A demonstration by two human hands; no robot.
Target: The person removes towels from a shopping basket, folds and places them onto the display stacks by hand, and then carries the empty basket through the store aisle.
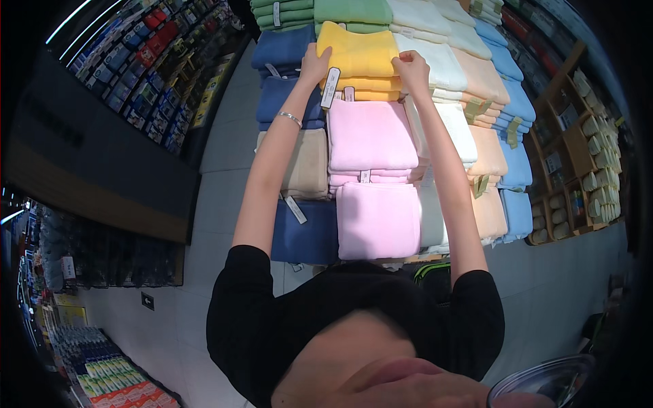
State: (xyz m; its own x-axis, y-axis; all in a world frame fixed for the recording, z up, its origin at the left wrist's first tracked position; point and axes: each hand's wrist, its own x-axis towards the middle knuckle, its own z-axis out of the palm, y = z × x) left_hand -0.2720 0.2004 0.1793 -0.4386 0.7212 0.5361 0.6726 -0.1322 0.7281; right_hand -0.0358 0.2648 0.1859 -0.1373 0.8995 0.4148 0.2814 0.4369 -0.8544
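Observation:
A folded yellow towel [359, 53] lies on top of a stack of yellow towels [375, 84] towards the far side of the display. My left hand [315, 65] grips its left edge, thumb on the upper face and the fingers mostly hidden. At the opposite edge my right hand [412, 70] pinches the cloth between thumb and fingers. From the towel's near left corner hangs a white paper tag [331, 87] bearing print. Directly on the near side of the yellow stack sits a pile of folded pink towels [372, 135], below and between my forearms.
Blue towels [288, 99] and a beige stack [306, 160] line the left; peach towels [477, 76] and light blue towels [516, 109] are at right. Green towels [352, 11] lie beyond. Product shelves [153, 76] stand left, a wooden shelf unit [571, 137] right.

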